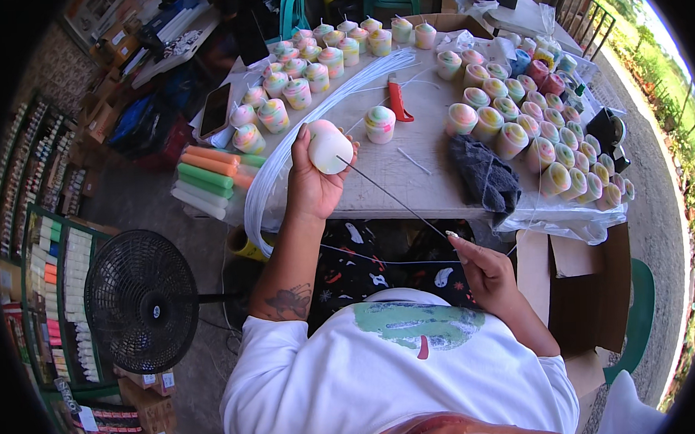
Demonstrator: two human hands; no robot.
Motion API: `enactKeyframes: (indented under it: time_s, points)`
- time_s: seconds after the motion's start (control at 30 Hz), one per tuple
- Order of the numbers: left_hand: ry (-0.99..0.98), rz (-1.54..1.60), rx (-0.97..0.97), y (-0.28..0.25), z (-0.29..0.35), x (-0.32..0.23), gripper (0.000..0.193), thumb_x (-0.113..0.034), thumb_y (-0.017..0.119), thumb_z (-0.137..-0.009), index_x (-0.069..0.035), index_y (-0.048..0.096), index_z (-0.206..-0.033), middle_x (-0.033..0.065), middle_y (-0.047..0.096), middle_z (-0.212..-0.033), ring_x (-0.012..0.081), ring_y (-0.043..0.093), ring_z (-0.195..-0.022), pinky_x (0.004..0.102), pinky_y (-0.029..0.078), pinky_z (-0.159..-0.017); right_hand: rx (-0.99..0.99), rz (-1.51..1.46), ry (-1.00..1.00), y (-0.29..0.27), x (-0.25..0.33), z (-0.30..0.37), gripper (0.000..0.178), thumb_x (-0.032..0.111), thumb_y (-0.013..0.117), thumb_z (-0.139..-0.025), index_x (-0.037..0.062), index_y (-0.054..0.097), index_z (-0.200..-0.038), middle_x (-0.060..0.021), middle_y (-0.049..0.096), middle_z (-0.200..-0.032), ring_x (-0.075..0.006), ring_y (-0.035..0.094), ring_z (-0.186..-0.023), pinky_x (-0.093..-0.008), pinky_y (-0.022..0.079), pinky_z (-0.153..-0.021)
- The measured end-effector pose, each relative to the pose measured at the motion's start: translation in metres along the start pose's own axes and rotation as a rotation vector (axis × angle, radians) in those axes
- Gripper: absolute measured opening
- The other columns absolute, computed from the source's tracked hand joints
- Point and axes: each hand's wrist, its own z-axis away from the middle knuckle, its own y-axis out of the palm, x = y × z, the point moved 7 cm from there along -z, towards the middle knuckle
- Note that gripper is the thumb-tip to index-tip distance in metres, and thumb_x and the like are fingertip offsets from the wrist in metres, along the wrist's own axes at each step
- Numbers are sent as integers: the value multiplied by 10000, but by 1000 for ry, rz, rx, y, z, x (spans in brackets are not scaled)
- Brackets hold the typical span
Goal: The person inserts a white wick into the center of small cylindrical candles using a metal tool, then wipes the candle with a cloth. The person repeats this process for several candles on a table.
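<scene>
My left hand [320, 179] is closed round a pale candle [330, 149], its flat white base turned toward me. In my right hand [485, 269], pinched between thumb and fingers, is a thin dark metal rod [393, 196]. The rod's far end meets the candle's base; how deep it goes I cannot tell. Just beyond, a swirled pastel candle [380, 125] stands upright on the table, near a red-handled cutter [399, 100]. A long bundle of white wicks [290, 146] curves across the table beside my left hand, its near end hanging over the edge.
Rows of pastel candles [331, 60] fill the table's back left, with more candles [542, 150] on the right. A dark cloth [485, 172] lies at the front edge. Coloured sticks [206, 173] and a phone [216, 110] are left. A black fan [142, 301] and cardboard box [583, 292] flank me.
</scene>
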Motion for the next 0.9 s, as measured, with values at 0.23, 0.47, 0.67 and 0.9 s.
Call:
enactKeyframes:
  time_s: [0.23, 0.47, 0.67, 0.9]
  points:
    - [127, -164, 59, 4, 8, 24, 400, -279, 663, -835, -18, 545, -1115, 72, 599, -994, 178, 598, -914, 328, 495, -819, 8, 52, -7, -1, 22, -7, 361, -84, 554, -810, 31, 610, -1147, -129, 656, -781, -226, 647, -643, -307, 511, -597]
    - [51, -99, 133, 23, 12, 26, 367, -165, 686, -833, -30, 541, -1142, 39, 573, -1021, 112, 556, -946, 298, 455, -862, 116, -273, 373, 14, -9, -11, 110, 32, 542, -912, -6, 614, -986, -101, 661, -821, -123, 613, -706, -245, 469, -619]
    - [124, -140, 184, 32, 17, 23, 409, -237, 663, -843, -19, 517, -1156, 68, 575, -1053, 130, 564, -934, 326, 458, -869, 88, -479, 294, 14, -13, -18, 129, 87, 520, -944, -5, 607, -967, -9, 591, -750, -70, 495, -647, -212, 419, -606]
    - [130, -207, 232, 29, 21, 29, 444, -188, 692, -802, 5, 486, -1145, 75, 560, -1073, 137, 555, -965, 312, 456, -872, 143, -796, 361, 24, -16, -21, 164, 156, 488, -977, 30, 593, -979, 56, 459, -672, -17, 378, -558, -183, 301, -505]
